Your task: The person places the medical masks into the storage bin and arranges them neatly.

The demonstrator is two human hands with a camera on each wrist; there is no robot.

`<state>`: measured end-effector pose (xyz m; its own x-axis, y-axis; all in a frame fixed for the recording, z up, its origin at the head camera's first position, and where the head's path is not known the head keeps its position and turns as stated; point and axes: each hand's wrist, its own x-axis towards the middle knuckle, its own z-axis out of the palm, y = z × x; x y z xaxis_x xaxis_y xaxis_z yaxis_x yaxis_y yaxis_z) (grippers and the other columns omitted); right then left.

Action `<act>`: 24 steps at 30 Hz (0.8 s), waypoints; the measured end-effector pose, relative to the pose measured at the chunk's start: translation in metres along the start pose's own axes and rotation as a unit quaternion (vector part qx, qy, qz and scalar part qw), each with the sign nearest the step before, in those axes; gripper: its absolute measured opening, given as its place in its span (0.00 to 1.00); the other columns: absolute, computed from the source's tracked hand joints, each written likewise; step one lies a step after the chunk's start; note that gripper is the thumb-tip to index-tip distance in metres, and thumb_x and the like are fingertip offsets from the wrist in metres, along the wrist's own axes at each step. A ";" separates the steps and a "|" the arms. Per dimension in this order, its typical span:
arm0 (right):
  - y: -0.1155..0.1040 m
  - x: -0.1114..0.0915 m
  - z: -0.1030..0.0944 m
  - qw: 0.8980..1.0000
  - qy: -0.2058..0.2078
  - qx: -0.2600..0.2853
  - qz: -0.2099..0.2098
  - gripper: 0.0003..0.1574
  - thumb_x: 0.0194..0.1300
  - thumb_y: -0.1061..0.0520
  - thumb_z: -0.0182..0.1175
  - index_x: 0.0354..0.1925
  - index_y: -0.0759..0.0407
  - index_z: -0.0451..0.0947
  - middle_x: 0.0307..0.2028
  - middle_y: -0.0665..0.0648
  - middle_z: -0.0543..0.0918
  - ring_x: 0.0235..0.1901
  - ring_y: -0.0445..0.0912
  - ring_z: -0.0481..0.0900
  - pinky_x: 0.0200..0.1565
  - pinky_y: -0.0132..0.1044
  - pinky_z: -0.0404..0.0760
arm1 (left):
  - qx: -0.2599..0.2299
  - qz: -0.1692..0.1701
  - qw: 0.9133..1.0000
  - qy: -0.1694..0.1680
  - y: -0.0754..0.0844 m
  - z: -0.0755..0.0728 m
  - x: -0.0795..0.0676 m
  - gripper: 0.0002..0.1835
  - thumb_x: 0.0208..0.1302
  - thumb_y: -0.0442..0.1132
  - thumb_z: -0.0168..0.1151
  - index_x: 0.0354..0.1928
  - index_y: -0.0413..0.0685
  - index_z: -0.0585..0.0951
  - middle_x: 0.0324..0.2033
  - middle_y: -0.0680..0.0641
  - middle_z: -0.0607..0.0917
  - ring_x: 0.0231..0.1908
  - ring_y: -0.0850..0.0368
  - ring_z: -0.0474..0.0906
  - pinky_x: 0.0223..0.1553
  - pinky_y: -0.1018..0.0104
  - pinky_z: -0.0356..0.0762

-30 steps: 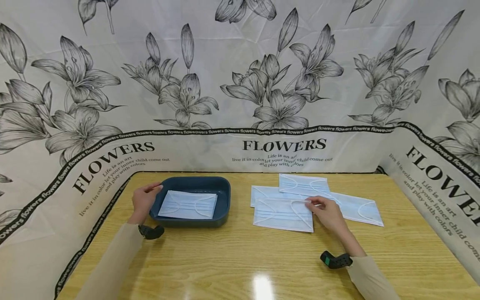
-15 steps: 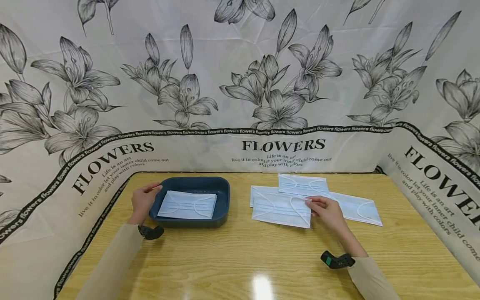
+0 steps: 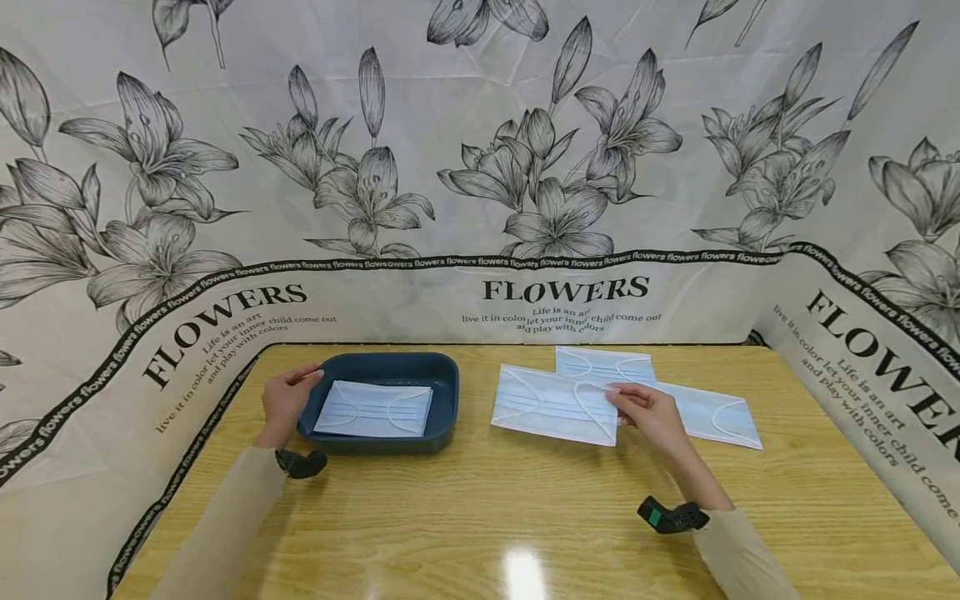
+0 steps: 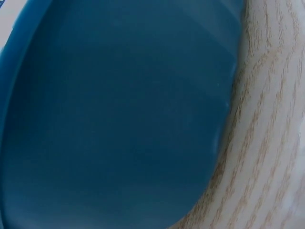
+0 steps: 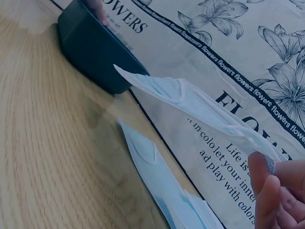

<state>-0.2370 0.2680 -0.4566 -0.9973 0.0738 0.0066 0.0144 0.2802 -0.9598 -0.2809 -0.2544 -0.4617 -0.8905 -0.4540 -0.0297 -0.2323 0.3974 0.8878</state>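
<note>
My left hand (image 3: 283, 405) grips the left rim of a dark blue plastic bin (image 3: 442, 442), whose wall fills most of the left wrist view. Inside the bin lies a small stack of light blue face masks (image 3: 373, 410). Between thumb and fingers, my right hand (image 3: 651, 417) pinches the right edge of another face mask (image 3: 551, 407). In the right wrist view this mask, lifted and sloping, hangs above a mask on the table (image 5: 147, 155). Behind the right hand lie a far mask (image 3: 606, 363) and a right-hand mask (image 3: 716, 415), both flat on the wood.
The wood-grain table (image 3: 450, 517) runs toward me from the back. A white cloth printed with flowers (image 3: 555, 300) stands along its back and both sides. Each wrist wears a black band (image 3: 673, 515).
My right hand has raised the pinched mask off the table and drawn it slightly up and left, covering the mask behind it. My left hand stays on the bin's rim.
</note>
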 end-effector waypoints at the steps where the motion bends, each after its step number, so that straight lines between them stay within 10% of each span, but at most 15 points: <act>1: -0.001 0.000 0.001 1.000 -0.002 0.003 -0.003 0.26 0.64 0.49 0.63 0.52 0.68 0.78 0.27 0.37 0.83 0.25 0.31 0.78 0.31 0.27 0.81 | 0.000 -0.001 1.000 0.001 0.000 0.000 0.000 0.21 0.67 0.48 0.60 0.56 0.43 0.80 0.57 0.37 0.79 0.57 0.44 0.74 0.58 0.52 0.72; 24: -0.033 0.002 0.030 0.999 -0.006 0.030 -0.018 0.28 0.66 0.53 0.62 0.55 0.73 0.75 0.24 0.36 0.81 0.25 0.32 0.76 0.30 0.25 0.79 | 0.007 0.007 1.000 0.002 -0.001 0.000 0.001 0.22 0.67 0.48 0.59 0.57 0.43 0.80 0.56 0.36 0.80 0.54 0.44 0.75 0.54 0.53 0.74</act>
<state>-0.2418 0.2304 -0.4329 -0.9978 0.0540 0.0385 -0.0254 0.2254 -0.9739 -0.2818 -0.2558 -0.4627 -0.8926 -0.4506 -0.0154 -0.2249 0.4153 0.8815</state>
